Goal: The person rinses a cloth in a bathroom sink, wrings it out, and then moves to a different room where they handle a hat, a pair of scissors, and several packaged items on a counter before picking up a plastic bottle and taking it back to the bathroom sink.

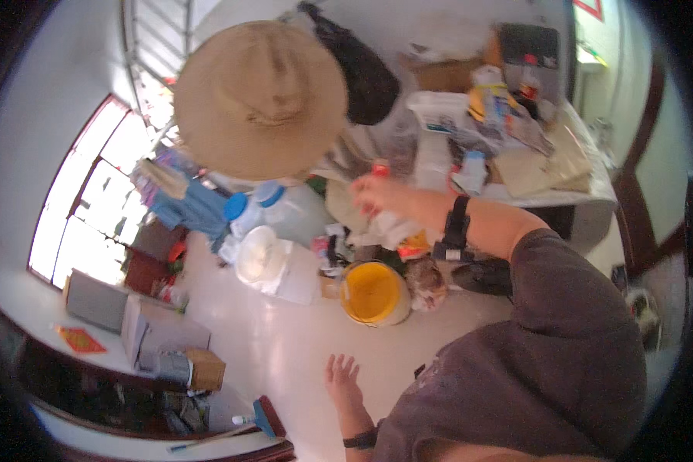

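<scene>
Among the goods by the table, my right hand [381, 193] is stretched out and blurred. It is right beside a red cap [380, 167], and more red shows under its fingers; whether it grips anything is unclear. My left hand [342, 378] hangs low over the pale floor, fingers spread and holding nothing. Between the two hands stands a bucket [372, 291] with a yellow inside. A white plastic tub [257, 257] and translucent jugs with blue caps [271, 193] are left of it. Close to the bucket's right side is a clear bag [427, 283] with unclear contents.
A wide-brimmed tan hat [260, 98] hangs at the top, beside a black bag [361, 69]. The cluttered table [531, 199] holds a plastic container [439, 107] and a red-capped bottle [529, 81]. A broom [268, 417] lies near the low shelf [92, 358].
</scene>
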Available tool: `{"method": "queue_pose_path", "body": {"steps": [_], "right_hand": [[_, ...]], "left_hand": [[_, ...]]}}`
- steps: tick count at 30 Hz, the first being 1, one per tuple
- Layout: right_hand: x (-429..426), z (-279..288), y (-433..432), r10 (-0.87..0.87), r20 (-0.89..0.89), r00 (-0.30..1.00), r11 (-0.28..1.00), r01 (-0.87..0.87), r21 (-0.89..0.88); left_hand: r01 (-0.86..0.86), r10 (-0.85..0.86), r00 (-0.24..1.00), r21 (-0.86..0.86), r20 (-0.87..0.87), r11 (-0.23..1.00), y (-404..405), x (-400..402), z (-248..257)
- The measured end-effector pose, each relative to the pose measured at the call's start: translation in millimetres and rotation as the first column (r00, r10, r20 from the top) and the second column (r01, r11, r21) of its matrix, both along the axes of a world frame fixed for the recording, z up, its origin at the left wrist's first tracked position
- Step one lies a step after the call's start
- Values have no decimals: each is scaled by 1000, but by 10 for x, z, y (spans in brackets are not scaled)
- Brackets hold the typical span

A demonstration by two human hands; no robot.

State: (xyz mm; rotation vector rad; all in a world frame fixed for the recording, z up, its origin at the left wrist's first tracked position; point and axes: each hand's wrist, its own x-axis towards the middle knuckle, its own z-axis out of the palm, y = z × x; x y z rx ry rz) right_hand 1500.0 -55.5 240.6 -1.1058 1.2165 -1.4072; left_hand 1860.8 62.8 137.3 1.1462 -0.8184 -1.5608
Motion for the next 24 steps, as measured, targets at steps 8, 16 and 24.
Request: {"method": "queue_pose_path", "body": {"steps": [8, 16, 24], "right_hand": [[71, -730, 1556, 112, -372, 921, 966, -13, 257], [-887, -784, 2297, -285, -818, 500, 824, 563, 58], [-2173, -831, 1690, -355, -896, 268, 757, 645, -107]], "left_hand": [[206, -207, 978, 8, 26, 978, -327, -68, 25], [423, -428, 903, 107, 29, 900, -410, -780, -290], [480, -488, 857, 84, 166, 873, -540, -1714, -24]]}}
